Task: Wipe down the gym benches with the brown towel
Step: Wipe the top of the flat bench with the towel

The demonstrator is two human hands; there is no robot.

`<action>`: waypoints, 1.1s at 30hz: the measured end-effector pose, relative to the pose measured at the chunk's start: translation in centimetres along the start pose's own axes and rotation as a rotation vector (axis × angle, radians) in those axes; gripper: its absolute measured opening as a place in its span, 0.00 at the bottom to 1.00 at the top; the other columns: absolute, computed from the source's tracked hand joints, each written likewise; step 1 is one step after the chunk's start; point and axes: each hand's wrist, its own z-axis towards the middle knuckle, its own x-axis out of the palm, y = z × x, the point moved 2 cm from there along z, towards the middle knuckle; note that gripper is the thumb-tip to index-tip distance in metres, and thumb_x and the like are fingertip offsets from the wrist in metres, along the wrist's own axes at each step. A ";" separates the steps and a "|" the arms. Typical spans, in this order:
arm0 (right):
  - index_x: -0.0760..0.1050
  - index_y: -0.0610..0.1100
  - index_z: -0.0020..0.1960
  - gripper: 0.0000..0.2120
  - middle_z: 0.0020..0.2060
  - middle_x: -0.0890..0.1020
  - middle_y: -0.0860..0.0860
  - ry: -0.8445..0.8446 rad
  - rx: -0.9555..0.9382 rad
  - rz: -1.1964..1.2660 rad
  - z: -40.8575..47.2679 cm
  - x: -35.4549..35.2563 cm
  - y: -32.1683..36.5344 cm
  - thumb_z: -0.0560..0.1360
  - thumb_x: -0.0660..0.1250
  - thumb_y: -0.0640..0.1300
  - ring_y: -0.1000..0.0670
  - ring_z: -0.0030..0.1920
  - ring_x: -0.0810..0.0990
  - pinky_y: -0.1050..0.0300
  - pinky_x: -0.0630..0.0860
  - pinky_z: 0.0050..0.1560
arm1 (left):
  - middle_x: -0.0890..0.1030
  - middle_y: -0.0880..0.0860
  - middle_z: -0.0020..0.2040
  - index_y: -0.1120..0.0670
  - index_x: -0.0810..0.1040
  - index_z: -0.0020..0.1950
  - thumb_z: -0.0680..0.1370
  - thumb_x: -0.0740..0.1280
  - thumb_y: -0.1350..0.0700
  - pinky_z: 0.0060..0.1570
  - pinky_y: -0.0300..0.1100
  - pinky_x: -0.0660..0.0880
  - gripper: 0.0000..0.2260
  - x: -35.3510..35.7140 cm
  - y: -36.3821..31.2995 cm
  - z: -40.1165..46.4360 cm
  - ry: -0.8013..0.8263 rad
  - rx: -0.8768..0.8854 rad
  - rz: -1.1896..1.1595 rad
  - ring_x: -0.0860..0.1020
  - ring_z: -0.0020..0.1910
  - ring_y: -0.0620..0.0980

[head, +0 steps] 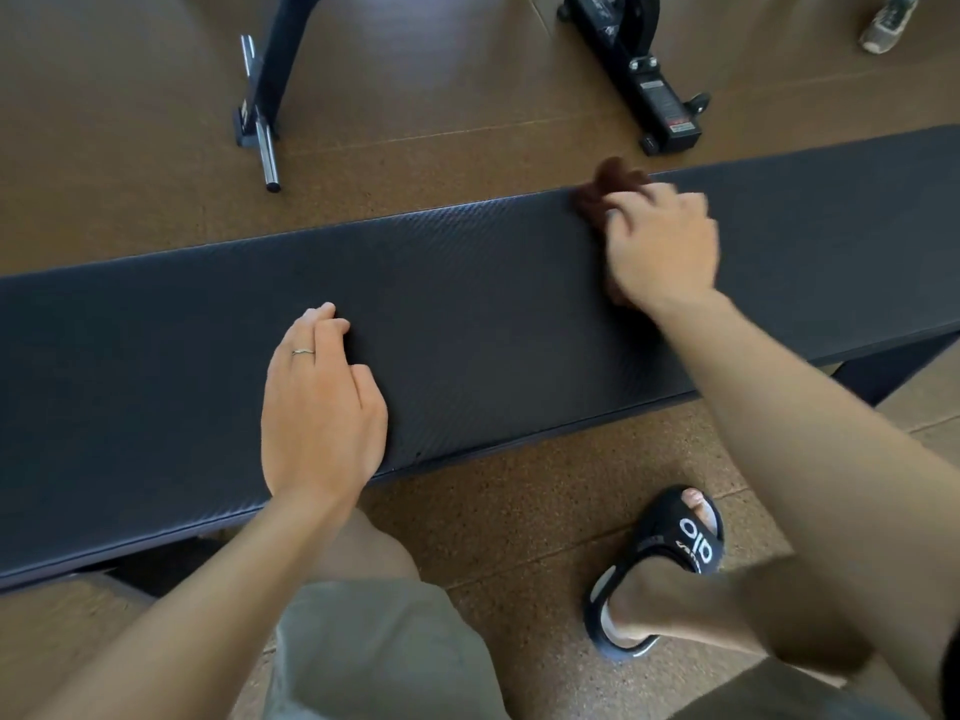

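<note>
Our right hand (662, 241) curls its fingers round the bunched brown towel (605, 192) at the bench's (467, 304) far edge; our left hand (319, 402) rests flat, fingers relaxed. The bench runs left to right, mostly leftward of the towel.

Bench (467, 314): spans mid-frame. Left hand (322, 407) on it, centre-left; right hand (662, 246) on towel (605, 192), upper right. Sandal (660, 569): lower right.
</note>
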 end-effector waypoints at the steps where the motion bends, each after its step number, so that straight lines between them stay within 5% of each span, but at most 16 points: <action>1: 0.78 0.52 0.69 0.19 0.70 0.76 0.46 0.019 0.096 0.005 0.3 -0.2 -1.5 0.84 0.55 0.51 0.35 0.66 0.70 0.42 0.70 0.62 | 0.71 0.55 0.76 0.60 0.73 0.70 0.81 0.57 0.62 0.77 0.52 0.64 0.18 0.0 0.0 0.0 -0.001 0.000 0.005 0.66 0.77 0.54; 4: 0.80 0.47 0.64 0.20 0.65 0.78 0.43 0.003 0.172 -0.006 -0.6 0.2 1.6 0.81 0.55 0.50 0.34 0.64 0.72 0.39 0.69 0.64 | 0.71 0.55 0.76 0.60 0.73 0.70 0.81 0.56 0.62 0.78 0.50 0.63 0.18 0.1 -0.2 0.0 0.002 -0.002 0.017 0.66 0.77 0.54; 8: 0.85 0.47 0.52 0.16 0.52 0.83 0.45 -0.002 -0.277 0.116 -5.1 1.0 12.9 0.76 0.59 0.47 0.36 0.53 0.78 0.35 0.71 0.61 | 0.71 0.56 0.76 0.61 0.72 0.71 0.81 0.57 0.62 0.78 0.51 0.63 0.18 0.1 -0.2 0.0 0.011 0.013 0.035 0.66 0.77 0.55; 12: 0.84 0.49 0.58 0.17 0.58 0.83 0.49 0.076 -0.571 0.236 -7.1 0.8 15.3 0.78 0.58 0.48 0.41 0.57 0.77 0.43 0.73 0.56 | 0.72 0.57 0.75 0.61 0.72 0.71 0.82 0.58 0.63 0.78 0.53 0.64 0.18 -0.1 -0.3 0.1 0.012 0.023 0.045 0.67 0.76 0.56; 15: 0.84 0.52 0.58 0.18 0.60 0.83 0.49 -0.027 -0.401 0.137 -3.6 0.3 8.0 0.77 0.58 0.48 0.37 0.56 0.78 0.44 0.77 0.49 | 0.72 0.57 0.75 0.62 0.73 0.70 0.81 0.57 0.63 0.77 0.54 0.64 0.18 -0.1 -0.3 0.1 0.011 0.020 0.033 0.67 0.76 0.56; 19: 0.80 0.50 0.66 0.18 0.69 0.77 0.45 0.009 0.104 0.033 -1.1 -0.9 -5.0 0.82 0.57 0.47 0.33 0.64 0.71 0.39 0.74 0.61 | 0.72 0.57 0.75 0.62 0.73 0.70 0.81 0.56 0.63 0.77 0.55 0.65 0.18 -0.2 -0.5 0.0 0.003 0.013 0.014 0.66 0.77 0.56; 21: 0.80 0.48 0.65 0.19 0.67 0.77 0.43 0.001 0.220 0.009 -3.1 -1.7 -4.3 0.81 0.56 0.48 0.34 0.64 0.71 0.40 0.73 0.59 | 0.72 0.57 0.75 0.62 0.73 0.70 0.81 0.56 0.63 0.76 0.55 0.65 0.18 -0.2 -0.6 -0.1 0.001 0.013 0.006 0.66 0.77 0.56; 24: 0.82 0.47 0.57 0.16 0.56 0.80 0.45 -0.051 0.019 0.027 -8.8 -2.0 4.1 0.76 0.58 0.47 0.36 0.55 0.75 0.43 0.73 0.49 | 0.71 0.56 0.75 0.61 0.72 0.70 0.81 0.55 0.62 0.77 0.54 0.65 0.19 -0.2 -0.5 -0.1 0.010 0.023 0.015 0.66 0.77 0.55; 27: 0.80 0.50 0.61 0.15 0.61 0.79 0.48 0.029 -0.251 0.160 -15.4 -2.2 11.1 0.78 0.60 0.47 0.42 0.59 0.75 0.44 0.72 0.56 | 0.72 0.57 0.75 0.62 0.73 0.70 0.81 0.56 0.62 0.77 0.54 0.65 0.18 -0.2 -0.5 -0.1 0.012 0.022 0.011 0.66 0.77 0.56; 31: 0.79 0.51 0.65 0.17 0.66 0.78 0.50 0.070 -0.436 0.180 -15.7 -2.8 8.7 0.80 0.60 0.46 0.44 0.61 0.74 0.46 0.72 0.55 | 0.72 0.57 0.75 0.61 0.73 0.70 0.82 0.58 0.63 0.77 0.55 0.65 0.17 -0.4 -0.4 0.0 0.006 0.023 0.004 0.67 0.76 0.56; 33: 0.81 0.51 0.62 0.16 0.64 0.80 0.50 -0.017 -0.293 0.112 -13.1 -2.6 4.2 0.78 0.60 0.45 0.40 0.57 0.75 0.45 0.74 0.52 | 0.73 0.56 0.75 0.61 0.74 0.70 0.82 0.58 0.63 0.77 0.54 0.65 0.17 -0.5 -0.4 0.0 0.004 0.023 -0.005 0.67 0.76 0.55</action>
